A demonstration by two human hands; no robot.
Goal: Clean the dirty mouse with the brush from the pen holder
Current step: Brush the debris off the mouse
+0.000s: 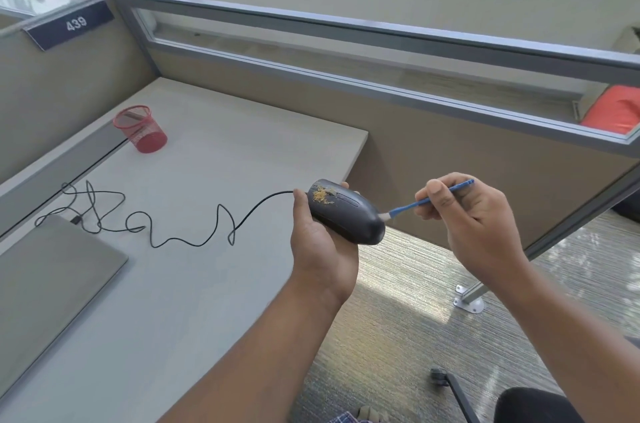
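Both hands closed, one on the mouse and one on the brush, held out past the desk edge.

My left hand (322,242) wraps the mouse (344,211) from below, top turned up so the yellowish crumbs (322,195) near its cable end face me; I judge it is off the desk (194,152) so dirt drops to the floor. My right hand (474,218) pinches the blue brush (429,201) like a pen, bristles touching the mouse's rear end, well short of the crumbs. The red pen holder (140,129) stands far back.
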